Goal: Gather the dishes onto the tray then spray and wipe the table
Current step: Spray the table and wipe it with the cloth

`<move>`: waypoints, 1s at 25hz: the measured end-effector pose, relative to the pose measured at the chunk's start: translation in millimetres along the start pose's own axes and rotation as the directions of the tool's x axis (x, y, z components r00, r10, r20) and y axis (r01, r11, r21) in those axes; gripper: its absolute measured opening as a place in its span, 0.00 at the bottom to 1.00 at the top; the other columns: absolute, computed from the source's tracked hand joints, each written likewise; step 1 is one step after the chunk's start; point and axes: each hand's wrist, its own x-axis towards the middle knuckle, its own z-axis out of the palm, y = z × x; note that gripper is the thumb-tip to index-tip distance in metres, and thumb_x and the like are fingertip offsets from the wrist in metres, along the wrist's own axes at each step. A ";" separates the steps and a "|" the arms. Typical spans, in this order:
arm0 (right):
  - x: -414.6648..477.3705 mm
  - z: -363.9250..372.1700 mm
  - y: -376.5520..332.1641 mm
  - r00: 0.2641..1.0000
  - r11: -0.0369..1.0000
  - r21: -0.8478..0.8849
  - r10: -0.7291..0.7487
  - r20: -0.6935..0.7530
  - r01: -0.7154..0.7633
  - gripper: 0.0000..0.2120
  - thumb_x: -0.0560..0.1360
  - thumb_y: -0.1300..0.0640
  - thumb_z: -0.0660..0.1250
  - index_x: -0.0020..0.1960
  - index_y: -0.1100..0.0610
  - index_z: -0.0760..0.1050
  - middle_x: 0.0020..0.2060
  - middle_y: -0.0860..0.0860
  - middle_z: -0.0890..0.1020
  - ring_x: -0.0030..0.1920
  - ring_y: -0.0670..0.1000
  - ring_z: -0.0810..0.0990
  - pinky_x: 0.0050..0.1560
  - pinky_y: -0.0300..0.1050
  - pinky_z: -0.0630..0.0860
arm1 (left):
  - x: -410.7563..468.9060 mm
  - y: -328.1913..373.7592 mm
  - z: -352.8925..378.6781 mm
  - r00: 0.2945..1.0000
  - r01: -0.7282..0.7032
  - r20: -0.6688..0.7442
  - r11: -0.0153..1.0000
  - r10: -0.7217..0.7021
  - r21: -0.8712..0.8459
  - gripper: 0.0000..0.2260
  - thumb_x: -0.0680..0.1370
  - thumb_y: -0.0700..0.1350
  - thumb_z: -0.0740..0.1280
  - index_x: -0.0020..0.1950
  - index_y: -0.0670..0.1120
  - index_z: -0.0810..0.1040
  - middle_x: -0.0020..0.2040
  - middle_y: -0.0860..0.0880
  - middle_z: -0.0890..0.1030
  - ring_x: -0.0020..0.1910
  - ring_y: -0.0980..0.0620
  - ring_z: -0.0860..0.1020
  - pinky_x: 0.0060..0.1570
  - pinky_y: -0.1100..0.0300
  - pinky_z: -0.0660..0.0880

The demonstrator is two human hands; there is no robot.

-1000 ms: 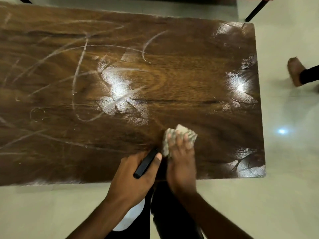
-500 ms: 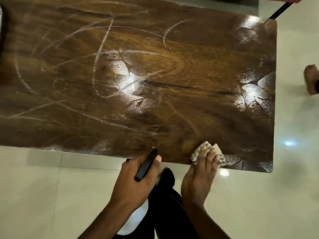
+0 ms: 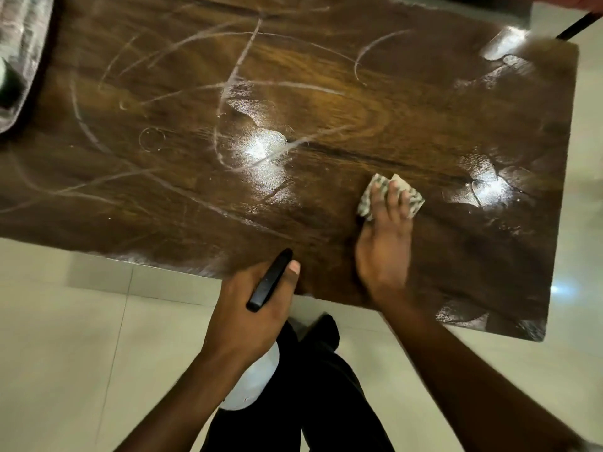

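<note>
Cloth under right hand, spray bottle in left hand

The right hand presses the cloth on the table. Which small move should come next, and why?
Probably slide the cloth leftward with the right hand: white streaks cross the table in its middle and left part.
</note>
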 end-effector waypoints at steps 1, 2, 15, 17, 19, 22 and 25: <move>-16.0 10.3 -20.4 1.000 1.000 -0.011 0.000 -0.007 0.000 0.35 0.80 0.60 0.57 0.86 0.51 0.58 0.86 0.54 0.58 0.87 0.58 0.51 0.85 0.60 0.54 | 3.3 2.2 -2.5 1.000 -0.013 0.002 1.000 0.013 0.013 0.25 0.83 0.61 0.68 0.37 0.42 0.80 0.31 0.41 0.80 0.27 0.47 0.78 0.35 0.40 0.78; -38.5 21.7 -37.5 0.993 0.995 -0.011 -0.099 0.056 0.100 0.34 0.80 0.60 0.58 0.86 0.51 0.58 0.86 0.54 0.58 0.87 0.58 0.51 0.85 0.60 0.55 | 8.0 3.2 -5.0 1.000 -0.019 0.003 0.999 0.019 0.031 0.26 0.82 0.63 0.67 0.36 0.43 0.79 0.30 0.42 0.80 0.27 0.46 0.78 0.35 0.41 0.78; 89.9 -5.3 -32.4 1.000 0.997 0.074 0.013 0.004 -0.014 0.34 0.80 0.57 0.56 0.86 0.49 0.59 0.87 0.52 0.57 0.87 0.57 0.49 0.85 0.60 0.54 | 66.2 29.3 -40.6 1.000 -0.011 -0.018 1.000 0.011 -0.021 0.26 0.83 0.62 0.68 0.36 0.41 0.81 0.25 0.48 0.77 0.24 0.50 0.77 0.32 0.46 0.78; 58.6 19.5 -79.9 0.999 0.995 0.089 0.045 0.011 -0.046 0.34 0.81 0.57 0.56 0.87 0.49 0.57 0.87 0.53 0.57 0.87 0.56 0.48 0.86 0.59 0.52 | 75.2 32.7 -45.5 1.000 -0.016 -0.022 1.000 0.015 -0.018 0.23 0.82 0.62 0.69 0.39 0.45 0.84 0.28 0.52 0.82 0.26 0.55 0.78 0.33 0.45 0.80; 7.4 37.1 -115.9 0.956 0.956 0.153 -0.269 0.116 0.251 0.31 0.82 0.57 0.63 0.84 0.48 0.63 0.84 0.54 0.65 0.85 0.54 0.55 0.84 0.55 0.57 | 84.6 33.4 -48.3 0.997 -0.063 -0.035 0.998 0.064 0.016 0.24 0.79 0.65 0.68 0.41 0.45 0.84 0.32 0.47 0.84 0.29 0.48 0.80 0.32 0.40 0.81; -29.2 48.1 -116.0 0.541 0.593 0.246 -0.803 0.249 0.767 0.20 0.74 0.57 0.78 0.65 0.56 0.82 0.62 0.56 0.85 0.69 0.57 0.73 0.75 0.52 0.67 | 96.5 39.9 -52.9 0.997 -0.070 -0.038 0.997 0.071 0.038 0.27 0.77 0.67 0.67 0.38 0.42 0.80 0.32 0.43 0.81 0.31 0.42 0.82 0.33 0.37 0.80; 38.2 35.8 -79.3 0.360 0.451 0.163 -0.844 0.398 0.877 0.18 0.78 0.54 0.71 0.67 0.54 0.81 0.70 0.55 0.81 0.75 0.61 0.74 0.80 0.60 0.66 | 109.6 47.2 -56.7 0.997 -0.072 -0.035 0.996 0.074 0.052 0.25 0.80 0.62 0.68 0.32 0.44 0.77 0.24 0.48 0.75 0.23 0.51 0.75 0.29 0.46 0.78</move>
